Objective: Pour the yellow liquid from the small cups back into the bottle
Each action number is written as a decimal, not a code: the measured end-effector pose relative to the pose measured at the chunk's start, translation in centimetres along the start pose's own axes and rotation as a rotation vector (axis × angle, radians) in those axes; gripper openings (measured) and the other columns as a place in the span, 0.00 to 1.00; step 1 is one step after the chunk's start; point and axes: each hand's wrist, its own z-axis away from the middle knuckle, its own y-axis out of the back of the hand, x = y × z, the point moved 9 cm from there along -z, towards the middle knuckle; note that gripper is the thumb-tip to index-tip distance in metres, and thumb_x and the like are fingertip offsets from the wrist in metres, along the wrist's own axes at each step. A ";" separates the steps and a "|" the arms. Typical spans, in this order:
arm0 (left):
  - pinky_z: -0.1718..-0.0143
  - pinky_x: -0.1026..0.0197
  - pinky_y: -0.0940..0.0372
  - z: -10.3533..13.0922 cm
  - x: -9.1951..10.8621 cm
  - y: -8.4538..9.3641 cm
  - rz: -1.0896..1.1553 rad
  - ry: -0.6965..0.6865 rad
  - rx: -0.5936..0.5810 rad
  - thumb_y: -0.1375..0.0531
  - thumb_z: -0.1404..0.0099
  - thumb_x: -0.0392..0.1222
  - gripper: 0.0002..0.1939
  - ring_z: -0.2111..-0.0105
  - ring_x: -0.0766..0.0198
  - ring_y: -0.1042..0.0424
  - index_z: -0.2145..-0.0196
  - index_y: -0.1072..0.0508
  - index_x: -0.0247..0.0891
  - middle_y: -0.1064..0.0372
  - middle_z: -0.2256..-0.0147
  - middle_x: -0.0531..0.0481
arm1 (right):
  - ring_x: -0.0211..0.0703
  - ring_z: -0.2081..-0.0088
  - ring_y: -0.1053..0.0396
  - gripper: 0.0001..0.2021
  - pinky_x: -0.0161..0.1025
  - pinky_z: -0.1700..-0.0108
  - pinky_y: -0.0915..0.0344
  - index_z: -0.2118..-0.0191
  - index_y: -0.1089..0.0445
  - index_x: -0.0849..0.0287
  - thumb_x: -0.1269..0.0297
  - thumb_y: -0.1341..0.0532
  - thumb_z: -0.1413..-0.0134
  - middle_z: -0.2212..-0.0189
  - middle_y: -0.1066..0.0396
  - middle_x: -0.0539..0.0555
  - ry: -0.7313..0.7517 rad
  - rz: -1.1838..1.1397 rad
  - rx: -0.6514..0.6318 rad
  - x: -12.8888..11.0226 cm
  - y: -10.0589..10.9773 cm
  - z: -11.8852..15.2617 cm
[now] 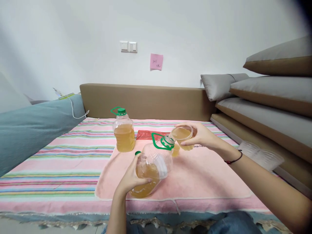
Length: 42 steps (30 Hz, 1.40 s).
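Observation:
My left hand (133, 177) is wrapped round the lower part of a clear plastic jug (156, 162), which holds amber liquid and leans to the right. The jug's neck has a green ring handle and no cap on it. In my right hand (201, 135) is a clear plastic cup (184, 136) with amber liquid, tilted with its rim beside the jug's mouth. A green cap (137, 152) shows near my left thumb side; whether it lies on the cloth or is touched, I cannot tell. Behind the jug's mouth, more amber liquid (175, 150) shows, its container partly hidden.
A second jug (124, 133) with a green cap stands upright at the back left. A red plastic bag (146, 134) lies behind the pink cloth (207, 182). Clear stacked containers (260, 154) rest at the right, beside piled grey cushions (273, 107). A teal bolster (44, 126) lies left.

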 end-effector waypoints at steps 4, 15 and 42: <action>0.37 0.42 0.41 0.1 0.2 0.1 0.017 -0.003 0.002 0.25 0.56 0.49 0.47 0.36 0.39 0.42 0.42 0.40 0.40 0.38 0.40 0.39 | 0.53 0.54 0.26 0.25 0.45 0.52 0.29 0.55 0.24 0.56 0.60 0.23 0.64 0.57 0.23 0.55 0.018 0.025 -0.024 -0.9 -0.3 -0.3; 0.36 0.41 0.41 0.4 -1.0 0.4 0.080 -0.034 0.007 0.25 0.54 0.51 0.50 0.34 0.38 0.44 0.38 0.42 0.42 0.41 0.36 0.40 | 0.56 0.54 0.26 0.28 0.49 0.54 0.28 0.53 0.24 0.55 0.57 0.24 0.65 0.55 0.24 0.55 -0.013 0.164 -0.077 -1.5 -0.4 -1.3; 0.33 0.40 0.47 0.9 -1.8 1.0 0.092 -0.008 0.016 0.25 0.55 0.51 0.55 0.32 0.39 0.48 0.35 0.46 0.42 0.45 0.34 0.38 | 0.50 0.61 0.26 0.32 0.41 0.59 0.31 0.50 0.24 0.52 0.50 0.24 0.65 0.61 0.23 0.51 0.056 0.445 -0.234 -4.7 -2.3 -3.9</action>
